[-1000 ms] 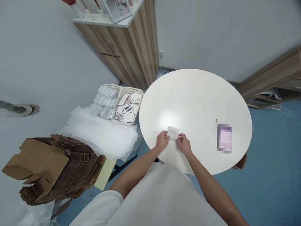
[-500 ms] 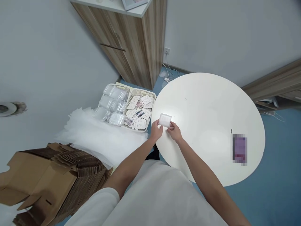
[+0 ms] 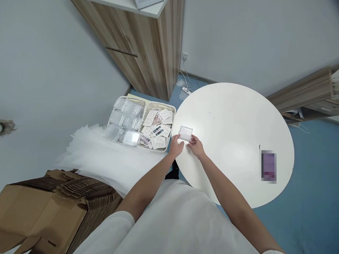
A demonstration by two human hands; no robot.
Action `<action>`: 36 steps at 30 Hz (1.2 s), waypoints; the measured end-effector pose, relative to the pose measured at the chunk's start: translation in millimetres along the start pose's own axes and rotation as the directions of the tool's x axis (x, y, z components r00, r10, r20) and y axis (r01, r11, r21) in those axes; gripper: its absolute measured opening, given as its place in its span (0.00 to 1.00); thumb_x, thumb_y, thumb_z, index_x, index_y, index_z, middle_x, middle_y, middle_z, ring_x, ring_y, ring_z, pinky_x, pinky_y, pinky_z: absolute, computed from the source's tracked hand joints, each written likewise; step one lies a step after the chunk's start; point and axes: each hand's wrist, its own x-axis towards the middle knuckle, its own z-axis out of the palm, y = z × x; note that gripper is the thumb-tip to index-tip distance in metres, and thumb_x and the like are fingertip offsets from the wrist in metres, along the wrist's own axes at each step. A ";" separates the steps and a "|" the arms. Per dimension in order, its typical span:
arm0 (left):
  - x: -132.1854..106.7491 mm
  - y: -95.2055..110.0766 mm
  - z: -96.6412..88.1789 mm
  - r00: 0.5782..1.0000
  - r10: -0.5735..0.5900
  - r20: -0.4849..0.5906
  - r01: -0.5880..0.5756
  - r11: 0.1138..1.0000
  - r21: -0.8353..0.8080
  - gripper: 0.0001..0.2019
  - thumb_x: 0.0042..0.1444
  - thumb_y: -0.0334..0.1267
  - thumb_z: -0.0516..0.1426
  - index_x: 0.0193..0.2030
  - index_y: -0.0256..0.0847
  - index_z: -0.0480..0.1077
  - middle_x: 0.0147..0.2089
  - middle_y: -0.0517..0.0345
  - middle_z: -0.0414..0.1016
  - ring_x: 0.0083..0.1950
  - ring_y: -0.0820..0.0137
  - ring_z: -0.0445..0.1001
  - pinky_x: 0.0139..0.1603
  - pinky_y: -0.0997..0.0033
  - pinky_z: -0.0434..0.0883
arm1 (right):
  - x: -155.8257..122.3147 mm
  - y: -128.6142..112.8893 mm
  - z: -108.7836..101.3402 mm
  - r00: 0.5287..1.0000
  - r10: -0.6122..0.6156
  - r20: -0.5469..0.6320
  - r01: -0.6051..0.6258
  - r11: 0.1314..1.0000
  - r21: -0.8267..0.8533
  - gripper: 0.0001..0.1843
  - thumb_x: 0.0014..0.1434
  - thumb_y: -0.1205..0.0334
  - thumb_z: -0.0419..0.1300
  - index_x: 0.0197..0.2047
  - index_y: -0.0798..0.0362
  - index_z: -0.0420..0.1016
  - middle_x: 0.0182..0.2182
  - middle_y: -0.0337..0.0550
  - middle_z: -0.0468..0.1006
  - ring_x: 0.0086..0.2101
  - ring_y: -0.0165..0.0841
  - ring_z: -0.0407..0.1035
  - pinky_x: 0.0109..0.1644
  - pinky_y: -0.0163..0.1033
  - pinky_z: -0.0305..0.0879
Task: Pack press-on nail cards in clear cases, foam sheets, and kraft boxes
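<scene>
A small flat clear plastic box with something white in it is held over the near left part of the round white table. My left hand grips its left lower corner, thumb toward the near edge. At the right lower corner, the fingers of my right hand are closed on the same box. What lies inside it is too pale to make out. Left of my hands stands a white basket of printed cards, some bearing coloured round pieces.
Beside the cards, another basket holds clear plastic boxes. White sheets lie in front, with folded brown cardboard boxes at lower left. A blurred purple item rests on the table's right. A wood-grain cabinet stands behind.
The box looks flatter to the camera now, and the right fingers have shifted slightly along its edge. My view has turned a little; both hands keep their grip.
</scene>
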 end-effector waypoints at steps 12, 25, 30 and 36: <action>-4.1 5.2 -3.9 1.000 0.004 0.005 -0.004 1.000 0.012 0.20 0.52 0.35 0.52 0.53 0.41 0.59 0.58 0.51 0.56 0.58 0.67 0.58 0.55 0.68 0.60 | -2.0 -1.8 -5.1 0.999 0.033 -0.031 -0.033 0.999 -0.019 0.36 0.43 0.56 0.58 0.57 0.48 0.55 0.50 0.45 0.62 0.35 0.29 0.64 0.40 0.38 0.65; -96.6 9.5 -1.1 0.999 -0.046 0.021 0.047 0.997 -0.054 0.14 0.52 0.37 0.52 0.47 0.41 0.65 0.50 0.51 0.66 0.51 0.66 0.66 0.48 0.65 0.66 | -88.8 58.7 -44.3 0.999 -0.011 0.035 0.013 0.999 -0.050 0.25 0.48 0.55 0.54 0.50 0.51 0.62 0.45 0.45 0.68 0.28 0.27 0.64 0.36 0.40 0.66; -178.8 -0.3 -9.8 0.994 -0.098 0.057 0.101 0.993 -0.063 0.14 0.50 0.42 0.53 0.43 0.42 0.68 0.43 0.52 0.72 0.41 0.68 0.72 0.41 0.68 0.69 | -112.7 72.7 -56.2 0.965 -0.101 0.240 0.131 0.985 -0.112 0.20 0.50 0.53 0.53 0.44 0.53 0.66 0.38 0.45 0.72 0.28 0.29 0.65 0.37 0.40 0.66; -271.9 -1.1 -40.2 0.996 -0.088 -0.019 0.089 0.993 0.073 0.16 0.45 0.47 0.57 0.42 0.47 0.70 0.40 0.55 0.74 0.38 0.66 0.73 0.37 0.70 0.69 | -123.3 54.9 -26.0 0.840 -0.242 0.486 0.359 0.919 -0.163 0.18 0.51 0.50 0.52 0.40 0.52 0.69 0.33 0.45 0.74 0.29 0.32 0.67 0.35 0.40 0.66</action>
